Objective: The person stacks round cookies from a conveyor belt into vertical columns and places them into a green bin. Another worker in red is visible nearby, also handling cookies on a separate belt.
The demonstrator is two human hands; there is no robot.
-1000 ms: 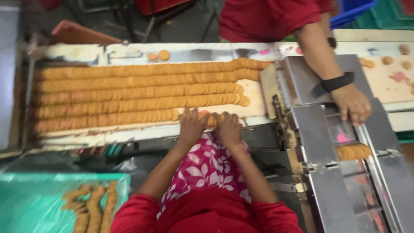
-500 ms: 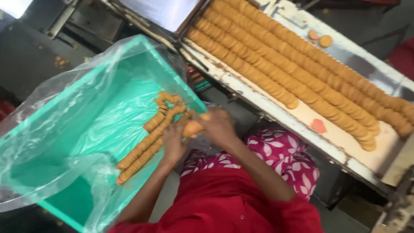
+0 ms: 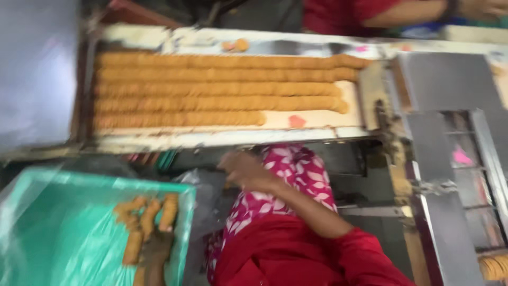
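Across the top of your view a long pale conveyor tray [image 3: 312, 123] is carrying five rows of round tan biscuits [image 3: 211, 89], packed edge to edge; the row nearest you is running shorter than the others, and a small pink scrap [image 3: 297, 121] is lying on the bare strip beyond its end. Half a second ago you were leaning over the green crate with both hands together at the biscuit sticks; now your view is swinging back, so the tray is lying level again and the crate is sliding down into the lower left corner.

Your left hand [image 3: 154, 253] is resting low in the plastic-lined green crate [image 3: 58, 222], just below the short stacked biscuit sticks [image 3: 151, 220] and touching the bottom of them. It is dark and blurred, so you cannot tell whether its fingers are closed on anything.

Your right hand [image 3: 244, 170] is lifting clear of the crate and hanging just below the tray's near edge, over your pink patterned lap; the fingers are curled loosely and seem to be holding nothing, though motion blur is softening them.

Another person in red [image 3: 344, 13] is standing behind the tray, one forearm reaching right. Grey metal chutes [image 3: 450, 159] are filling the right side.
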